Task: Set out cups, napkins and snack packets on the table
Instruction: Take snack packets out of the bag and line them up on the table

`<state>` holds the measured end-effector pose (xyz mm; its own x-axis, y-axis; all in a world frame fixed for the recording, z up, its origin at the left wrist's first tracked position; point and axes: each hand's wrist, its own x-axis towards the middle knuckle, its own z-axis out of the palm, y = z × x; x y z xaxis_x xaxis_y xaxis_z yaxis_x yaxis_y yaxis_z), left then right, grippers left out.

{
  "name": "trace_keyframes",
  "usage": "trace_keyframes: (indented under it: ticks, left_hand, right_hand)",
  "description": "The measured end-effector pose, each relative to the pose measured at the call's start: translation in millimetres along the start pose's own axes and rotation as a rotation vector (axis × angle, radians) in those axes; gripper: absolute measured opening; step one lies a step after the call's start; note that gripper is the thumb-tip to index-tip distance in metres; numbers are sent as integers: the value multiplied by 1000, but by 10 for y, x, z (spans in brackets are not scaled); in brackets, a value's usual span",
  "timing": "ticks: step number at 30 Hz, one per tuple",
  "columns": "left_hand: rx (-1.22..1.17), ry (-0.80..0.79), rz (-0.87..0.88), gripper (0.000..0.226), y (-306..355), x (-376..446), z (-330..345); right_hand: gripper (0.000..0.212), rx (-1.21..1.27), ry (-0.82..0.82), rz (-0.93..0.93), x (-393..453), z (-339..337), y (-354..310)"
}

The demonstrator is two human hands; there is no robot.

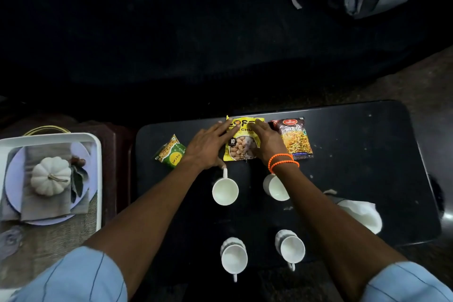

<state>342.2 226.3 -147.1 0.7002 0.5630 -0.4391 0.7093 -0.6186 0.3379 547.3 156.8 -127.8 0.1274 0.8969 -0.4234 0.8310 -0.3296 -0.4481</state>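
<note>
A black table (367, 154) is filling the lower right of the frame, carrying three snack packets along its upper edge: green (170, 153), yellow (241, 148), red (295, 138). Four white cups (225, 191) are sitting below them in two rows, with white napkins (360, 213) lying at right.
</note>
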Motion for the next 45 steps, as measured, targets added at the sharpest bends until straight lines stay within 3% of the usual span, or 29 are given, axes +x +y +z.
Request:
trace_keyframes:
  ticks: [3,6,8,11,13,15,18,24,28,32,38,45]
  left_hand:
    - [-107,42,-37,132,-42,-151,-37]
    - [-295,290,-199,120,-141,-445,-60]
    - [-347,558,-424,99,-212,-678,11]
    - [-463,823,-897,69,-263,-981,182]
    - [-676,735,-1220,63,-293,-1067,261]
    - [-956,622,-1395,60,-334,-1050,318]
    - [-1201,617,-1226,43,-361,-931,296]
    - [-1167,625,-824,31,-435,-648,34]
    - [-904,580,-736,50,-519,-633,62]
    - [-865,452,-567,72,-523,-704,159]
    - [-784,483,-536,72,-471,-715,211]
    - [-740,392,-443,71,-546,-693,144]
  right_hand:
    - [89,20,44,49,3,-62,-114]
    - [80,71,194,31,-8,-66,-435]
    - [67,174,179,-11,6,-14,-707]
    - [56,209,-40,-48,48,168,-1100]
    - [52,151,-154,-64,77,336,-1299]
    - [48,113,-208,-48,94,487,-1424]
    - [44,132,-221,-14,116,633,-1499]
    - [49,288,-69,113,120,605,-1405]
    - [51,249,35,112,121,550,-1326]
    - [60,224,10,-14,134,569,-1370]
    - [63,166,37,-75,105,616,-1381]
    - [71,191,-6,-52,53,569,-1354]
